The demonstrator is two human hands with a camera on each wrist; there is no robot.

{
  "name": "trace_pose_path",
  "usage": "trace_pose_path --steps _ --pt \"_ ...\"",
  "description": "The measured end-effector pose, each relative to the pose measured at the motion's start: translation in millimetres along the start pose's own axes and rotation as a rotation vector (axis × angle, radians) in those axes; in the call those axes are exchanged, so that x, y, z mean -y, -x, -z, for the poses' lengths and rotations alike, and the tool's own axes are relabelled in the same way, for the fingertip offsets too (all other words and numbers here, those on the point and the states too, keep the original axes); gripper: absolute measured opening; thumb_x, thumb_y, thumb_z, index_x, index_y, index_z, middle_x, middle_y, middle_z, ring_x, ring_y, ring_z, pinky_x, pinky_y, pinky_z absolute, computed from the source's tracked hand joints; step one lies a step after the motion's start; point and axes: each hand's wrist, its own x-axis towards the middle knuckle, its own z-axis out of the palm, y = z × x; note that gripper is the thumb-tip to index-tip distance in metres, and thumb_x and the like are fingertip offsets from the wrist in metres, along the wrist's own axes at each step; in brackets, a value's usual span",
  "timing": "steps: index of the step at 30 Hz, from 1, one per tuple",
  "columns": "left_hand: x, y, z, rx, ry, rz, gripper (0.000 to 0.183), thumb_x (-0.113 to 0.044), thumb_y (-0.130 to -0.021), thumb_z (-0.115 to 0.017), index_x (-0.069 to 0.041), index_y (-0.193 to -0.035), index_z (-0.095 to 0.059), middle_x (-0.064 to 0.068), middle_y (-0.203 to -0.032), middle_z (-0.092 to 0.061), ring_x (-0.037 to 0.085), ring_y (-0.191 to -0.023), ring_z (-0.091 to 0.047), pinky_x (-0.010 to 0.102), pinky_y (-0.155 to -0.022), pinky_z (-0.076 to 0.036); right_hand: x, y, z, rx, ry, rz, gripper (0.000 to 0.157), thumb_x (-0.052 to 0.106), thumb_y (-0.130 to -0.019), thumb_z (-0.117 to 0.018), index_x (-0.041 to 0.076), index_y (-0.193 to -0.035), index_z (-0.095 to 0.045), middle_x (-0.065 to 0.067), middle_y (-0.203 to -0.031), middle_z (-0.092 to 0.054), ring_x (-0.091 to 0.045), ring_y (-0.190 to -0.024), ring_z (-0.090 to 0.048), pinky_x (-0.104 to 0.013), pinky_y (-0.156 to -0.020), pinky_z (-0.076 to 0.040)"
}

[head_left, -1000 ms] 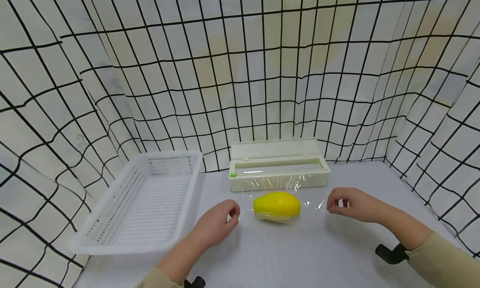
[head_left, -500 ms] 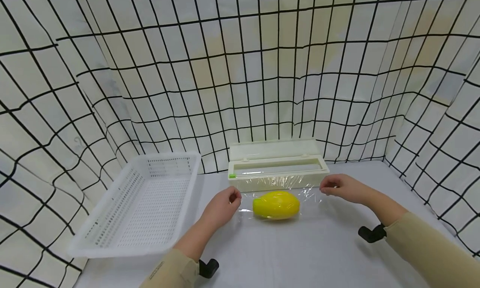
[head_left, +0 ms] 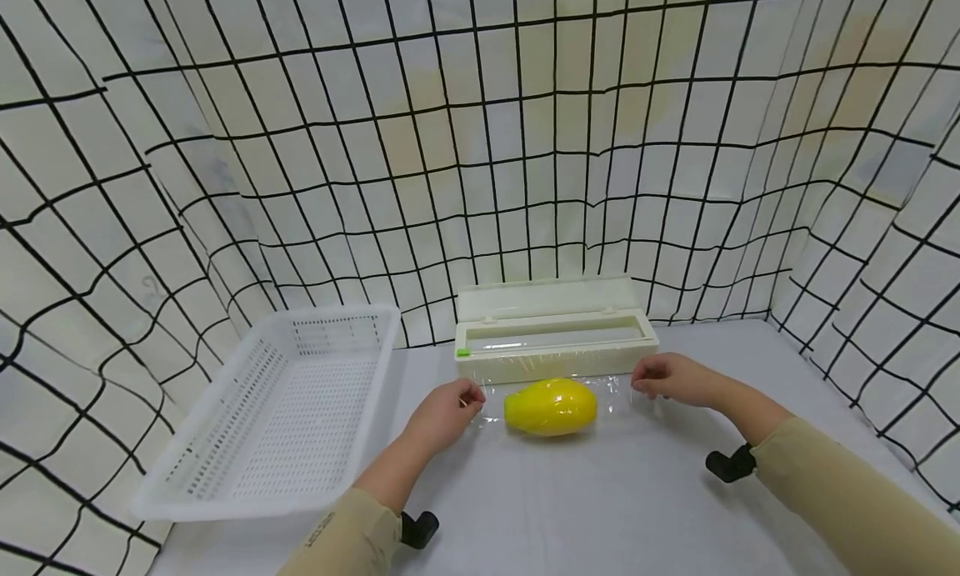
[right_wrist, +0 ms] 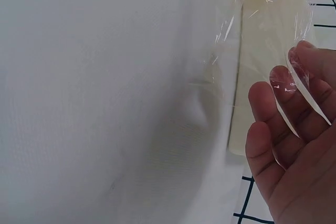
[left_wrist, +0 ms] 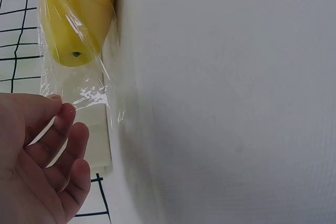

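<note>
A yellow papaya-shaped fruit [head_left: 551, 408] lies on the white table, wrapped in clear plastic film [left_wrist: 89, 95]. To its left, my left hand [head_left: 442, 413] pinches the film's end between thumb and forefinger, the other fingers loosely curled, as the left wrist view shows. On the other side my right hand [head_left: 678, 379] pinches the opposite end of the film [right_wrist: 257, 40] between thumb and forefinger. Just behind the fruit stands a cream cling film dispenser [head_left: 558, 363] with its lid [head_left: 547, 297] raised. The fruit's underside is hidden.
A white perforated plastic basket [head_left: 300, 426] stands at the left of the table [head_left: 585, 509]. Black-gridded white walls [head_left: 525, 167] close in the back and both sides. A dark wrist mount shows at each sleeve [head_left: 825, 476].
Both hands have moved slightly away from me, and the right hand has also come left toward the fruit. The film now lies up over the fruit's front, where it hung below before.
</note>
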Motion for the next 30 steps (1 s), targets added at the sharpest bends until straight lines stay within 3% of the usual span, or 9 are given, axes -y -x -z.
trace_pose_path --steps 11,20,30 --pt "-0.6 -3.0 -2.0 0.017 -0.032 0.003 0.004 -0.015 -0.097 -0.064 -0.015 -0.099 -0.066 -0.002 -0.096 -0.066 0.018 -0.088 -0.058 0.039 -0.083 -0.050 -2.5 -2.4 -6.4 0.002 0.012 -0.001 0.019 0.026 -0.098 -0.063 0.008 -0.105 -0.064 -0.005 -0.090 -0.062 -0.023 -0.082 -0.055 -0.036 -0.073 -0.048" --pt "-2.9 -7.7 -5.3 0.079 -0.057 0.069 0.004 -0.015 -0.096 -0.063 -0.016 -0.099 -0.067 -0.002 -0.091 -0.062 0.019 -0.082 -0.054 0.036 -0.076 -0.048 1.2 -4.9 -11.5 0.025 0.027 -0.018 0.014 0.022 -0.099 -0.062 0.008 -0.101 -0.065 -0.007 -0.082 -0.061 -0.022 -0.076 -0.054 -0.034 -0.067 -0.046" --pt "-1.0 -9.7 -7.7 0.099 -0.075 0.032 0.006 -0.012 -0.097 -0.060 -0.018 -0.097 -0.061 0.000 -0.088 -0.059 0.019 -0.079 -0.052 0.035 -0.072 -0.045 6.7 -10.5 -19.4 0.037 0.070 -0.035 0.007 0.015 -0.097 -0.062 0.008 -0.096 -0.065 -0.004 -0.073 -0.056 -0.019 -0.071 -0.052 -0.033 -0.066 -0.044"
